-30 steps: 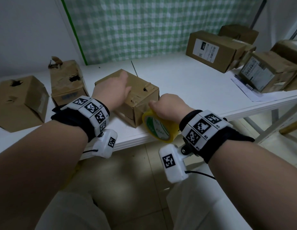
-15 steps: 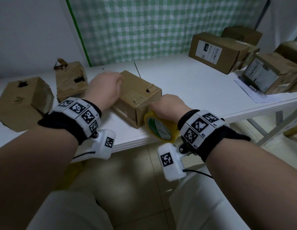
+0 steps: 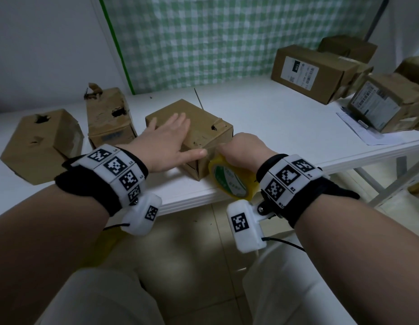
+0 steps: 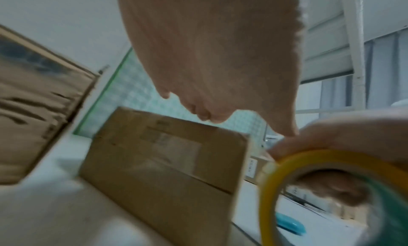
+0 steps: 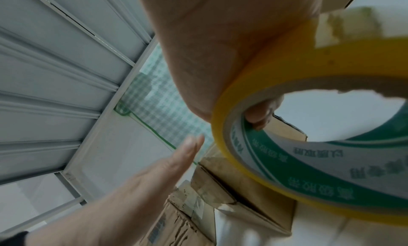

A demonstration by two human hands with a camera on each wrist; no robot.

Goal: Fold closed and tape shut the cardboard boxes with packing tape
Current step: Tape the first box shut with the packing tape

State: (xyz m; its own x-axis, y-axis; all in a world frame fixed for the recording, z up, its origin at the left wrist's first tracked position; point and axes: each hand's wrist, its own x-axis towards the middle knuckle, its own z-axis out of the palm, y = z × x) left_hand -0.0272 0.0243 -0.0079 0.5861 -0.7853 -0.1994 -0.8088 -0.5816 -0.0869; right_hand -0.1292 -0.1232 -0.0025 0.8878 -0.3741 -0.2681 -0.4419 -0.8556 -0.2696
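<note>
- My left hand (image 3: 167,141) lies flat on the box (image 3: 205,134), fingers straight and spread.
- My right hand (image 3: 241,148) has its fingers curled round the yellow tape roll (image 3: 232,179), right against the box's front corner.
- White tabletop (image 3: 262,127), box near its front edge, more boxes either side.
- Green checked cloth (image 3: 215,38) on the back wall.

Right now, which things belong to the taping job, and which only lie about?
In use:
- middle box, left hand flat on it
- yellow tape roll, gripped by right hand

Lying about:
- two torn boxes
- labelled boxes
- paper sheet
</note>
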